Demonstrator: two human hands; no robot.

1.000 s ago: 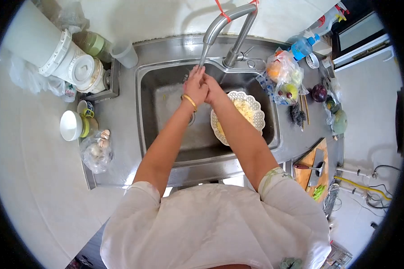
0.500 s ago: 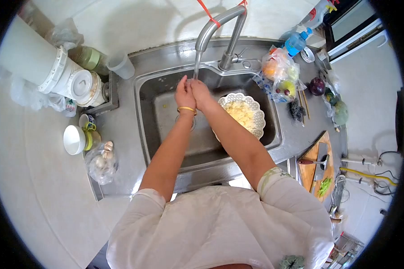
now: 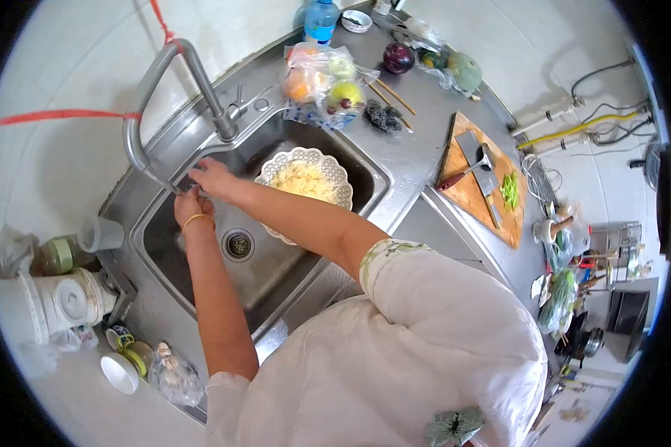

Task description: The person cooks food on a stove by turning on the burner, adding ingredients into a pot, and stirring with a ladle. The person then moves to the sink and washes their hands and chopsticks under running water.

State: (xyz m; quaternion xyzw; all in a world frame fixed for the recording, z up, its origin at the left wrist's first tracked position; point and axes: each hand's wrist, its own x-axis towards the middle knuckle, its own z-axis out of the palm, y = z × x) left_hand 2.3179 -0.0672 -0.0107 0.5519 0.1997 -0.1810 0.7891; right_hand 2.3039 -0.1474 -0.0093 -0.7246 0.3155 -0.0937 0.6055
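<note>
My left hand (image 3: pixel 192 207), with a gold bangle at the wrist, is just under the mouth of the curved metal faucet (image 3: pixel 136 141), its fingers partly bent and apart. Beside it my right hand (image 3: pixel 212 179) has its fingers loosely spread, with nothing seen in them. Both hands are over the steel sink (image 3: pixel 265 287), near its back left side. A white lace-edged basket (image 3: pixel 341 176) in the sink holds pale yellow pieces of food (image 3: pixel 303 181), below my right forearm. Whether water is running is hard to make out here.
Bagged fruit (image 3: pixel 322 82), chopsticks (image 3: pixel 391 97) and a purple round vegetable (image 3: pixel 399 57) lie behind the sink. To the right is a cutting board (image 3: pixel 466 197) with a cleaver (image 3: pixel 476 160), a peeler-like tool and chopped greens (image 3: pixel 509 190). White tubs (image 3: pixel 71 298) and a white bowl (image 3: pixel 119 372) stand left.
The view has turned to the right, showing more counter. My hands, pressed together under the running water before, have come apart slightly, and the sink drain now shows.
</note>
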